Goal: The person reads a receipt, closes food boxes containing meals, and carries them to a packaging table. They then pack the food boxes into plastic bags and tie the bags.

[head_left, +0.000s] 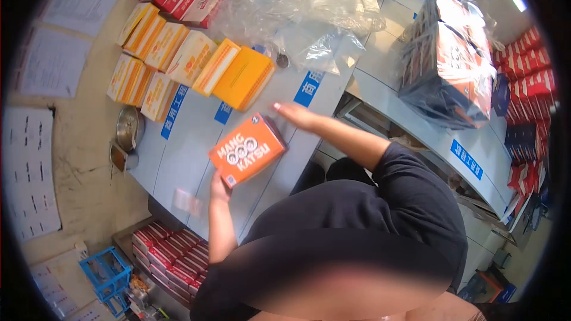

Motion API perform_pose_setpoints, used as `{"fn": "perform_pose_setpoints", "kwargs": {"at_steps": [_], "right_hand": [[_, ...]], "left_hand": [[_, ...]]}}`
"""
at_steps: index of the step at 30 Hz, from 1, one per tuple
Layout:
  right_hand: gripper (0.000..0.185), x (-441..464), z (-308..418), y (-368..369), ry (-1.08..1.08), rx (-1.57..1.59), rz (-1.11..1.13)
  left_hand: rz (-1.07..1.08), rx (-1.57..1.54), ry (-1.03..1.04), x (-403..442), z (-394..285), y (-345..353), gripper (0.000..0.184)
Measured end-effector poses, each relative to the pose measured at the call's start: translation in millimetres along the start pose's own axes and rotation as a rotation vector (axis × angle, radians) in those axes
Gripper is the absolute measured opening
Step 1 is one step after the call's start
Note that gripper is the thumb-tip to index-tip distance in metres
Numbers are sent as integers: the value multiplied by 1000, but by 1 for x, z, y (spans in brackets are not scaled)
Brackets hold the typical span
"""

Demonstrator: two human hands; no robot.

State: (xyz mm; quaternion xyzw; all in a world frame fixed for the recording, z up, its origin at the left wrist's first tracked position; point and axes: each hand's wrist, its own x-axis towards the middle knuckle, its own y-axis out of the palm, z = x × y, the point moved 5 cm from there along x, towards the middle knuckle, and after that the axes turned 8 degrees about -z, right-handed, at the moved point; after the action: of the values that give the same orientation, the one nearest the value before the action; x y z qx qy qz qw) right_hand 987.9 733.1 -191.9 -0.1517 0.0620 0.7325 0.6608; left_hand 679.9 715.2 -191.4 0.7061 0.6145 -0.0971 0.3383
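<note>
So the biggest thing here is the pale blue table (190,166), with another worktop (431,128) over on the right holding a big plastic-wrapped bundle of boxes (464,71). Clear plastic bags (256,12) sprawl over the far part of the table, so that side is pretty cluttered. Red boxes are stacked at the right edge (532,89), and there are more red-and-white boxes (172,255) low down at the left.

Yellow and white boxes (244,77) crowd the space just beyond the orange MANG KATSU box (250,150), which is tilted above the table, printed face up. The left hand (220,189) has it by the near left corner, one digit lying on the printed face; can't tell how the others sit. The right hand (297,117) is just beside the far right corner, fingers stretched out and looking pressed together, though they're blurry.

Smaller stuff: metal containers (128,128) at the left edge, plus a little dark round thing (282,60) by the yellow boxes.
</note>
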Motion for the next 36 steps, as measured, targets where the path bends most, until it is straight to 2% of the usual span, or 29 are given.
{"fn": "perform_pose_setpoints", "kwargs": {"at_steps": [1,3,4,6,8,10,11,12,13,14,15,16,17,19,21,22,23,25,26,27,28,29,30,31,32,33,34,35,36], "right_hand": [[70,12,-5,-39,-117,-222,-306],[71,12,8,-131,-231,-662,-821],[71,18,-2,-161,-145,-1047,-868],[45,45,-28,-220,102,-1092,-541],[34,55,24,-271,-45,-695,-825],[35,53,96,-297,-287,-166,-806],[38,48,136,-294,-328,-85,-749],[38,49,169,-293,-286,-256,-583],[38,46,193,-288,-302,-248,-573],[37,46,216,-270,-343,-323,-396],[36,50,231,-256,-382,-402,-222],[36,56,242,-256,-403,-406,-219],[33,59,256,-258,-556,-359,-259],[22,59,274,-283,-755,-173,-366],[22,65,263,-347,-867,-81,-710],[24,53,260,-359,-810,14,-582],[26,38,257,-366,-753,108,-454],[30,38,215,-360,-430,-56,-242],[29,48,188,-344,-292,-321,-98],[29,50,168,-325,2,-491,-76],[33,63,141,-312,239,-931,-58],[33,78,96,-314,198,-1009,-85],[28,87,58,-323,149,-1031,-261],[28,93,48,-337,164,-1032,-261],[28,99,40,-359,236,-930,-435],[28,102,33,-377,307,-822,-608],[28,109,27,-388,319,-821,-612],[28,115,23,-400,377,-841,-602],[28,117,20,-407,432,-860,-595]], "left_hand": [[-36,-21,9,1,-11,1,63],[-504,218,264,3,-44,-11,58],[-600,237,335,2,-64,-9,55],[-704,255,413,2,-97,20,52],[-554,507,666,9,-135,86,46],[-336,637,753,27,-156,161,41],[-165,679,821,34,-165,207,41],[-13,558,790,40,-170,256,44],[102,645,927,43,-179,301,48],[119,736,1115,44,-186,344,57],[43,876,1378,43,-198,384,53],[2,948,1513,46,-211,404,52],[-54,1012,1651,50,-224,424,50],[81,1296,1014,95,-232,431,34],[-150,1065,1360,106,-273,415,20],[-378,1071,1308,108,-298,400,20],[-418,819,1168,100,-317,393,17],[-558,599,1284,81,-353,383,19],[-575,400,1325,74,-364,383,20],[-559,407,1325,78,-376,385,20],[-498,263,1395,81,-388,383,23],[-438,113,1456,83,-395,384,27],[-428,112,1448,88,-391,394,27],[-502,232,1456,92,-380,408,28],[-574,359,1460,97,-372,418,28],[-495,700,1571,130,-367,420,31],[-398,1041,1666,162,-357,420,35],[-195,1256,1295,177,-328,438,50],[-157,1209,1258,205,-291,427,63]]}}
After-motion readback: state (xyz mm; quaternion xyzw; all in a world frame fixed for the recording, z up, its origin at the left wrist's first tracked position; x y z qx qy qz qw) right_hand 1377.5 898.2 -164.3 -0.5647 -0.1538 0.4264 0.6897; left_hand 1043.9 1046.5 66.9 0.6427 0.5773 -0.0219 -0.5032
